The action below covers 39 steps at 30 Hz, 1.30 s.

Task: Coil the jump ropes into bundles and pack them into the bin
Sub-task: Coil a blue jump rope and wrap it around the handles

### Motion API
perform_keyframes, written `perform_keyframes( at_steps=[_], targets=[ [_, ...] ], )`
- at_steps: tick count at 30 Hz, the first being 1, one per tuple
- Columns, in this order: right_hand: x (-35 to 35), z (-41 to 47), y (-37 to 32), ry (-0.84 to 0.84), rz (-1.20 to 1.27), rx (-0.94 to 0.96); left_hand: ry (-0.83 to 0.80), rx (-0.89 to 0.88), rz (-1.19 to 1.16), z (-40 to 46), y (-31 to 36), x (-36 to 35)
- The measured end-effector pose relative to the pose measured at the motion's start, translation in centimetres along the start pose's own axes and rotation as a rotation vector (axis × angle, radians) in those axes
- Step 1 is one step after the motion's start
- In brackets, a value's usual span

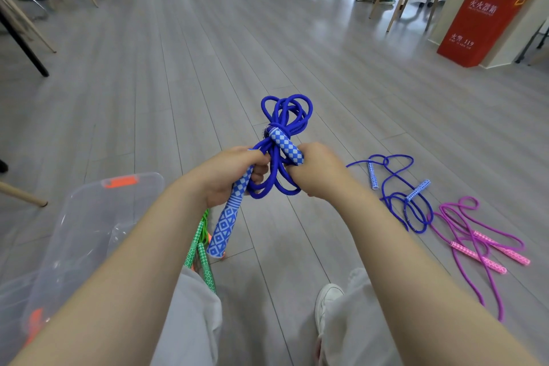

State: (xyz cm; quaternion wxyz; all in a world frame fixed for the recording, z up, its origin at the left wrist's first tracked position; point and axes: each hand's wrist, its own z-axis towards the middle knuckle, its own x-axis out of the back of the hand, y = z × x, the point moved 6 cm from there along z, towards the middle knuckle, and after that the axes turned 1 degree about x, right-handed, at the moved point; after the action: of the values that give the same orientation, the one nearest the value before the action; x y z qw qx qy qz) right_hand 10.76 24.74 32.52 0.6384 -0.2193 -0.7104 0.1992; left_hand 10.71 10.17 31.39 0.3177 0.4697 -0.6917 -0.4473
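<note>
A blue jump rope (285, 140) is being held up in the air over the grey wood floor (178, 68). It is being held by both hands, in front of the person's knees. The left hand (234, 172) is being kept curled tight around one blue-and-white handle (227, 217), which is being pointed down and toward the person. The right hand (315, 169) is being kept curled around the rope loops, just beside the other handle (286, 145), which is being tilted up and to the left. The loops are being bunched between the two hands, with some sticking up and some hanging down.

A clear plastic bin (89, 217) with orange clips is being kept on the floor at the left, under the left arm. A green jump rope (202, 252) is being seen just beside the bin, partly hidden by the arm and the trouser leg.

Off to the right, a second blue jump rope (398, 190) is being left loose on the floor. A purple jump rope (475, 244) with pink handles is being left loose next to it. A red box (484, 21) is being kept by the wall far away.
</note>
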Motion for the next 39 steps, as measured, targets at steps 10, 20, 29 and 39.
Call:
perform_keyframes(
  at_steps=[10, 20, 29, 39],
  targets=[
    [-0.8, 0.7, -0.3, 0.149, -0.113, 0.014, 0.167, -0.004, -0.095, 1.2, -1.4, 0.0],
    [-0.8, 0.2, -1.0, 0.115, 0.093, 0.132, 0.252, -0.079, 0.000, 1.4, -1.4, 0.0],
    [-1.0, -0.5, -1.6, -0.075, 0.532, 0.028, 0.283, -0.110, 0.105, 1.1, -0.6, 0.7],
    [-0.3, -0.3, -1.0, -0.181, 0.446, 0.073, 0.130, -0.092, 0.192, 1.1, -0.5, 0.8]
  ],
)
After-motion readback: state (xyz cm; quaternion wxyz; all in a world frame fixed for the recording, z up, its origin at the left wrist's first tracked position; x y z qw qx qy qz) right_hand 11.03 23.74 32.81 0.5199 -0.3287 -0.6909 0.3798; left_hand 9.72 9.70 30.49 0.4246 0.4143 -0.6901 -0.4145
